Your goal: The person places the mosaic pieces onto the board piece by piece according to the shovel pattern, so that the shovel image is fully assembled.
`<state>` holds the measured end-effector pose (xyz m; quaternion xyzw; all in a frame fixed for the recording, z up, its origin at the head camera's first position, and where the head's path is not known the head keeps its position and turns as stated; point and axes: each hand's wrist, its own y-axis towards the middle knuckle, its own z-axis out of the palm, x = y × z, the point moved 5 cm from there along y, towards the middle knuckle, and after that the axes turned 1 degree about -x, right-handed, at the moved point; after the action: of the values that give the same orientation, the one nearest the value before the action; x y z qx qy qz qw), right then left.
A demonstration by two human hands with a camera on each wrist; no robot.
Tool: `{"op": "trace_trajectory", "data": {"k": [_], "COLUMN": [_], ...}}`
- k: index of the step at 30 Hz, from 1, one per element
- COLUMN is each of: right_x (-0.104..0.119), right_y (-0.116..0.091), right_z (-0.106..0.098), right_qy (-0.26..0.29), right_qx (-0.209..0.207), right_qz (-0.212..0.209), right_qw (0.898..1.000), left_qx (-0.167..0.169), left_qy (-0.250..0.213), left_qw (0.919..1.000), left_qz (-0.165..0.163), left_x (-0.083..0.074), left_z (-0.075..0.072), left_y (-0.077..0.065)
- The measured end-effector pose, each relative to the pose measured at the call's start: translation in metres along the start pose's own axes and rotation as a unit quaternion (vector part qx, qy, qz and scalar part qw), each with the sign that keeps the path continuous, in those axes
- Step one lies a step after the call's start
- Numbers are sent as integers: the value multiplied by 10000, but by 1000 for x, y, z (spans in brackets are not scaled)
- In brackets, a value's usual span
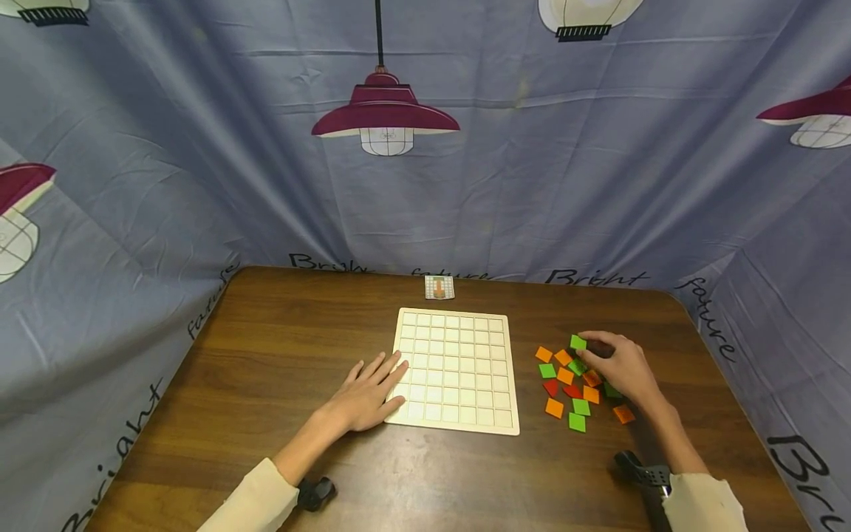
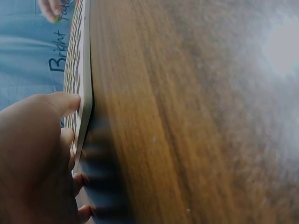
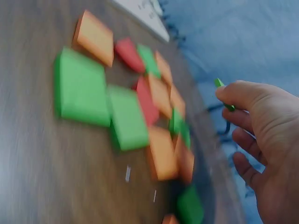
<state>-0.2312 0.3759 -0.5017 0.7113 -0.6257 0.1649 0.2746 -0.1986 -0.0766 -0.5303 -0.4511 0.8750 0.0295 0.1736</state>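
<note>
The person's left hand (image 1: 362,395) lies with its fingers extended and spread, touching the left edge of the board (image 1: 459,371) on the brown surface (image 1: 299,340). To the right of the board, the right hand (image 1: 623,367) pinches a green tile (image 1: 578,342), raised above loose orange, green and red pieces (image 1: 555,407) lying close together. Just beyond the board's far edge lies a small card (image 1: 439,287).
</note>
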Motion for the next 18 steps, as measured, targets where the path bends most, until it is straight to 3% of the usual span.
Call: {"op": "trace_trajectory", "data": {"k": [9,18], "right_x": [51,93], "right_y": [26,44], "right_z": [19,58], "right_qy": [404,794], "right_qx": [5,365], "right_qz": [-393,-535], "right_qw": [9984,9947], "left_qx": [-64,-302], "left_qy": [107,265], "left_qw": [9999,9990], "left_qz": [14,177], "left_x": [-1,-4], "left_z": [2,-3], "left_y": [0,-1]}}
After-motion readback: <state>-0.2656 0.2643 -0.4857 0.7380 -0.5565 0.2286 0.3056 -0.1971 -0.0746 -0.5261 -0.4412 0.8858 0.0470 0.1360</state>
